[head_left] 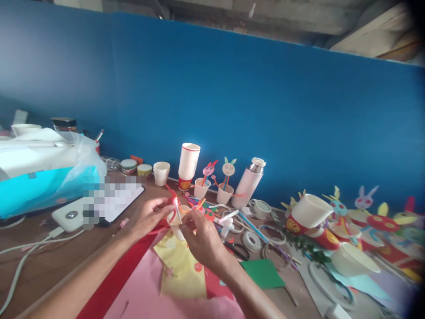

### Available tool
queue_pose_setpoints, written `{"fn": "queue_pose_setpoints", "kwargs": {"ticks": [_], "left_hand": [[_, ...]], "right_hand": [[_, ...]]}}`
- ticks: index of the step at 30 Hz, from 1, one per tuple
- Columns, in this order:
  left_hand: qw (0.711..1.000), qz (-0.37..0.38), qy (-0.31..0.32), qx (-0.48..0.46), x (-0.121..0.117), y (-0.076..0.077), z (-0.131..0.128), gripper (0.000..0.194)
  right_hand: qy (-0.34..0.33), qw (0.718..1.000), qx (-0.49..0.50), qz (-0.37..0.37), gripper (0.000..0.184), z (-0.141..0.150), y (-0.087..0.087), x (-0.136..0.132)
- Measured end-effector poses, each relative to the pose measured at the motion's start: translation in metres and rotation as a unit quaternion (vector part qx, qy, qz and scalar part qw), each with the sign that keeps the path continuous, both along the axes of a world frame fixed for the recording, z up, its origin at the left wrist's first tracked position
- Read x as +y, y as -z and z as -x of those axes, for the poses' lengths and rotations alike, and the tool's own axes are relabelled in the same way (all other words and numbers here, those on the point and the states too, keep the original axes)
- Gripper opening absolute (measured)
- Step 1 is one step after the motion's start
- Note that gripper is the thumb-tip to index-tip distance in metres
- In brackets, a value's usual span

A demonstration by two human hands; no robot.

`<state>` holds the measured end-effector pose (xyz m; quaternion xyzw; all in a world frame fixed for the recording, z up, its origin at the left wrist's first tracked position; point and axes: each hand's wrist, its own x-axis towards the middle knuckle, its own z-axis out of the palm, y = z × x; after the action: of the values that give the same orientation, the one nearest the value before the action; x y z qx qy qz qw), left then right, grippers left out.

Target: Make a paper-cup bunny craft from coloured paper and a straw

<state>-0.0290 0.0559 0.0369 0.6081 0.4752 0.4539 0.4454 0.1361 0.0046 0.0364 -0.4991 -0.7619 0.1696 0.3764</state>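
Note:
A white paper cup (179, 232) stands on yellow paper between my two hands. My left hand (153, 217) is closed at the cup's left rim, its fingertips pinching a red paper piece (171, 191) with narrow, ear-like tips. From this piece a thin pale strip (178, 211) slants down over the cup. My right hand (203, 234) is closed at the cup's right side, thumb and forefinger pinched at the strip's lower end. An orange strip (201, 203) shows just above the right fingers. The fingers partly cover the cup's rim.
Yellow paper (186, 281) lies on pink and red sheets. Behind stand stacked cups (190, 161), two rabbit-figure cups and a thermos (248, 184). Tape rolls (251, 241), scissors (239, 250) and green paper (263, 273) lie right, before more rabbit cups. A power bank (70, 214) lies left.

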Motion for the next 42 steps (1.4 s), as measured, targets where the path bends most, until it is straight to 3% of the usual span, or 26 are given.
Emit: {"fn": "queue_pose_setpoints", "kwargs": {"ticks": [5, 9, 14, 19, 27, 34, 42], "left_hand": [[0.997, 0.002, 0.071, 0.007, -0.001, -0.003, -0.006, 0.039], [0.992, 0.041, 0.112, -0.050, -0.002, -0.006, -0.013, 0.036], [0.984, 0.072, 0.122, -0.109, 0.003, -0.002, -0.010, 0.034], [0.979, 0.087, 0.133, -0.125, 0.003, -0.005, -0.001, 0.030], [0.986, 0.062, 0.135, -0.074, -0.001, -0.010, 0.011, 0.026], [0.990, 0.066, 0.118, -0.035, -0.004, -0.013, 0.013, 0.029], [0.987, 0.074, 0.135, -0.035, -0.003, -0.011, 0.016, 0.029]], "right_hand": [[-0.010, 1.000, 0.028, 0.007, 0.007, 0.002, 0.001, -0.007], [-0.033, 0.992, 0.115, 0.037, 0.006, -0.004, -0.006, -0.011], [-0.052, 0.947, 0.303, 0.095, 0.009, -0.034, -0.017, 0.003], [0.020, 0.921, 0.366, 0.133, 0.017, -0.061, -0.009, 0.023], [0.015, 0.928, 0.331, 0.168, 0.021, -0.070, -0.009, 0.025], [-0.061, 0.929, 0.279, 0.234, 0.021, -0.075, -0.017, 0.018], [-0.111, 0.922, 0.252, 0.271, 0.022, -0.075, -0.010, 0.017]]}}
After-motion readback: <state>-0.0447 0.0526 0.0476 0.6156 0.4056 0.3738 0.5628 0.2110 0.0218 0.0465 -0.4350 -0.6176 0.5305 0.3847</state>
